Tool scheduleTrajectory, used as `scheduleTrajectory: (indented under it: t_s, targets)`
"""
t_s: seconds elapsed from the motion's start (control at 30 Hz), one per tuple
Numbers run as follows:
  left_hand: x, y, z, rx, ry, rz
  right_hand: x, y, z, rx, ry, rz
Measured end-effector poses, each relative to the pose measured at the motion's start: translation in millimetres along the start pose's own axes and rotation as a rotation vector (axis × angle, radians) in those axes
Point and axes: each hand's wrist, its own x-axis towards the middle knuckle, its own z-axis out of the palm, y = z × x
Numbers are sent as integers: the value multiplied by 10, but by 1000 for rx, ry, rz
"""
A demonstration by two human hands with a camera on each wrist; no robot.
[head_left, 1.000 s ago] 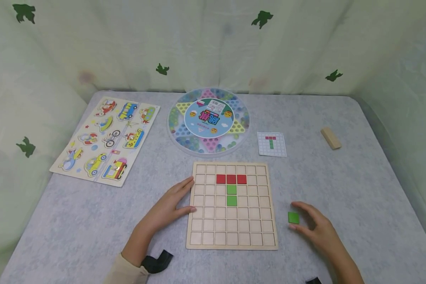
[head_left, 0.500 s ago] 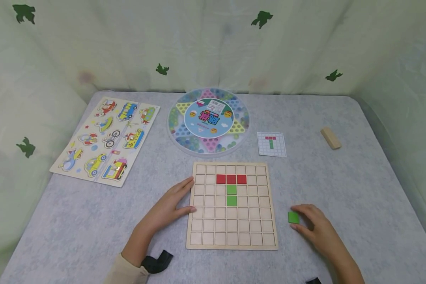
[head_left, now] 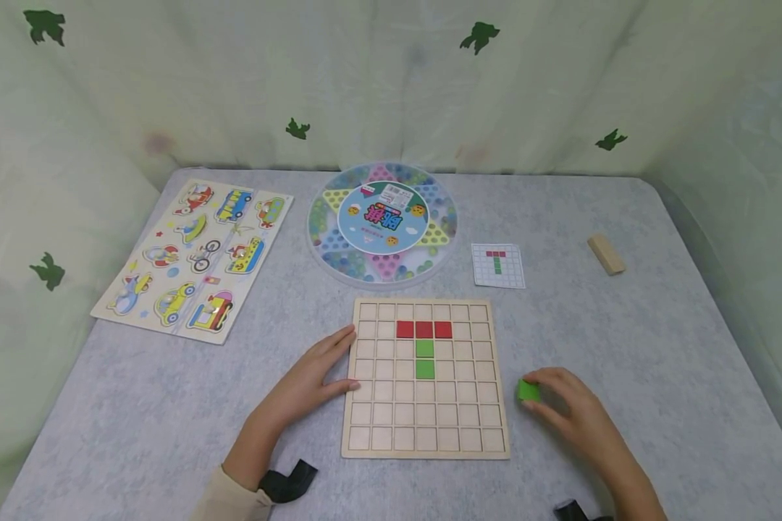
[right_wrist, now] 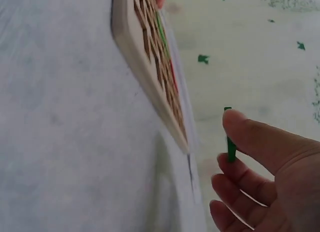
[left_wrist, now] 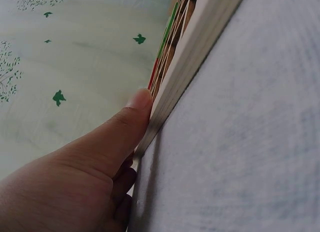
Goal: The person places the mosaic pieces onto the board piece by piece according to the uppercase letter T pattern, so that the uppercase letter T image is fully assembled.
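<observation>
A square wooden grid board [head_left: 465, 413] lies on the table. Three red tiles [head_left: 424, 330] sit in a row in its second line of cells, with two green tiles [head_left: 425, 370] in a column under the middle one. My left hand [head_left: 303, 380] rests against the board's left edge, fingers fairly straight, the thumb touching the rim. Right of the board, my right hand [head_left: 573, 405] pinches a green square tile [head_left: 528, 391] between thumb and fingertips. In the right wrist view that green tile [right_wrist: 231, 148] shows edge-on, held off the table.
A small pattern card [head_left: 511, 275] with a red and green T lies behind the board's right corner. A round Chinese checkers set [head_left: 383, 217] stands behind the board. To the left lies a vehicle picture puzzle [head_left: 198, 260]; at back right, a wooden block [head_left: 606, 254].
My right thumb and fingers have closed on the green tile, lifted it from the table and brought it slightly left toward the board. The left hand stays in place.
</observation>
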Motion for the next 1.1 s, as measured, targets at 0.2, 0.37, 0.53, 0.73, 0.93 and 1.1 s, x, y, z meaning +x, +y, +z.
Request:
scheduleTrajectory:
  t_s: [0.2, 0.37, 0.53, 0.73, 0.93, 1.1]
  targets:
    - [-1, -16, -5, 14, 2, -2, 231, -260, 82, 175, 14, -133]
    - [0, -25, -7, 13, 4, 1, 366, -453, 290, 276, 5, -178]
    - [4, -24, -7, 5, 5, 0, 421, -526, 542, 292, -42, -164]
    - [5, -26, -2, 4, 5, 2, 434, -518, 768, 238, -131, -70]
    - [-1, -24, -7, 10, 8, 3, 465, -519, 880, 161, -164, -59]
    - [-5, -24, -11, 9, 7, 5, 489, -555, 934, 69, -166, -74]
